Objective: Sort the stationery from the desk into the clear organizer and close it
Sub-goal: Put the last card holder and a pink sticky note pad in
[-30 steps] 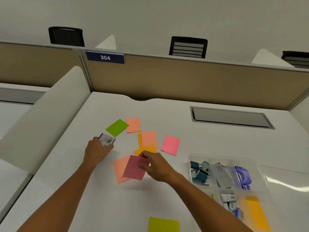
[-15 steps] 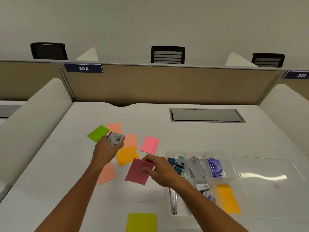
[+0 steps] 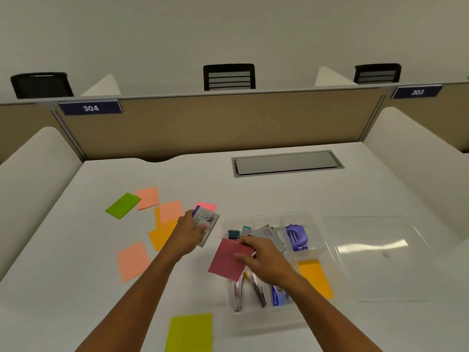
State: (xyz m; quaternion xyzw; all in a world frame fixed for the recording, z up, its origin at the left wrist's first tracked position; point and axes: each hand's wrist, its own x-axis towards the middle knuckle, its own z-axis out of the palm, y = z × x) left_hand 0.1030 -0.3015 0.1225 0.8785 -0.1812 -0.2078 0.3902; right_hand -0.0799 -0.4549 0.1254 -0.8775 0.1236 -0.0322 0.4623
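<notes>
- Nearest us, a yellow-green sticky note lies flat at the desk's front edge, not yet sorted.
- Our right hand pinches a dark pink sticky note between thumb and fingers, holding it over the left edge of the clear organizer. The note is thin and floppy; we judge it could curl, snag on a divider, or land on the metal clips instead of with the orange note already inside.
- Our left hand grips a small printed box, fingers curled round it, just left of the organizer. With both hands arriving together, one could knock the other or nudge the light tray.
- The organizer is see-through and divided, holding clips, a purple punch and small packs; its lid lies open to the right.
- Farther left, peach, orange, pink and green notes are scattered on the desk, some overlapping, so a grab may lift two.
</notes>
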